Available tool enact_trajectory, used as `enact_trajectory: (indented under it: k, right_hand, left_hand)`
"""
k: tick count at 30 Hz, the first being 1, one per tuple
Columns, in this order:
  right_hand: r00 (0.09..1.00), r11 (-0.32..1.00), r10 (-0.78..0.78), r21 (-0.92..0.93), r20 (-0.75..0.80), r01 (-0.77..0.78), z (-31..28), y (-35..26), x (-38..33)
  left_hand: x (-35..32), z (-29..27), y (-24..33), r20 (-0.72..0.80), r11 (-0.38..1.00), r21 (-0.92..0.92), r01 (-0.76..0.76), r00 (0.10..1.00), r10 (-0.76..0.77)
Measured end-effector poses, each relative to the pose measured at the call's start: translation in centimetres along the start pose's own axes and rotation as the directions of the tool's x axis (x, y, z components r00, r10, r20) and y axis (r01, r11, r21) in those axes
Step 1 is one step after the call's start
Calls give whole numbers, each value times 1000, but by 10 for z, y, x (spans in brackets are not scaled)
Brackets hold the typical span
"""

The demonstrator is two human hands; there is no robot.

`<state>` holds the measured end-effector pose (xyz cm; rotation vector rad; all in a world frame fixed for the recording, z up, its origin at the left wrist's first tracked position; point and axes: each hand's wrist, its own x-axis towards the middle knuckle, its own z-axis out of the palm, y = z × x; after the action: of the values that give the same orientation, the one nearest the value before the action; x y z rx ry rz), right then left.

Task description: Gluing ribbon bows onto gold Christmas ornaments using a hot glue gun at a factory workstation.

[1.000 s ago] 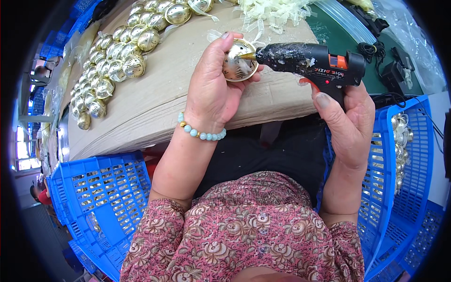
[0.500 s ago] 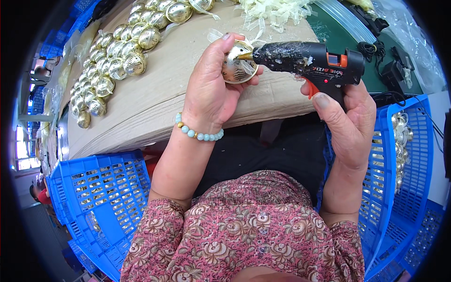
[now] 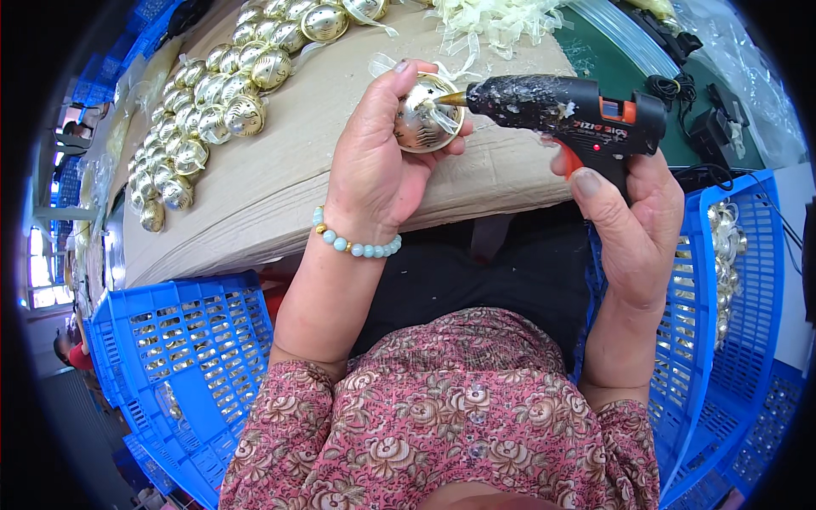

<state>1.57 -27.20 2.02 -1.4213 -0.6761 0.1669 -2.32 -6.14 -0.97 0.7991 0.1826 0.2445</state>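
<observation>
In my left hand [image 3: 374,161] sits a shiny pale-gold ball ornament [image 3: 415,129] with dark cut-out marks and a raised rim. My fingers curl around its far and right sides. A thin sheer ribbon [image 3: 466,66] trails from behind it. My right hand [image 3: 633,225] grips a black hot glue gun [image 3: 535,104], smeared with dried glue, with a finger at its orange trigger [image 3: 574,158]. The brass nozzle [image 3: 450,99] points left at the ball's upper right, close to a whitish strip on it. Whether the tip touches cannot be made out.
Rows of gold ornaments [image 3: 223,89] lie on the cardboard [image 3: 297,183]. A heap of cream ribbons [image 3: 501,21] and clear sticks [image 3: 625,38] lie at the back, near a black cable [image 3: 671,89]. Blue crates [image 3: 200,340] flank me. A person in a red sleeve [image 3: 80,356] is far left.
The glue gun has shifted slightly right, its nozzle drawing back from the middle of the ball toward its edge. My left hand and the ball have moved a little left, and a whitish strip shows more plainly.
</observation>
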Motion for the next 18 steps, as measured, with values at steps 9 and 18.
enact_trajectory:
  k: [9, 18]
  right_hand:
    - [998, 998, -59, 4, 27, 59, 2, 7, 2]
    - [994, 986, 101, -129, -49, -106, -22, 7, 19]
  left_hand:
    - [-2, 2, 1, -17, 999, -7, 34, 999, -35]
    - [-9, -8, 9, 198, 959, -199, 201, 967, -161]
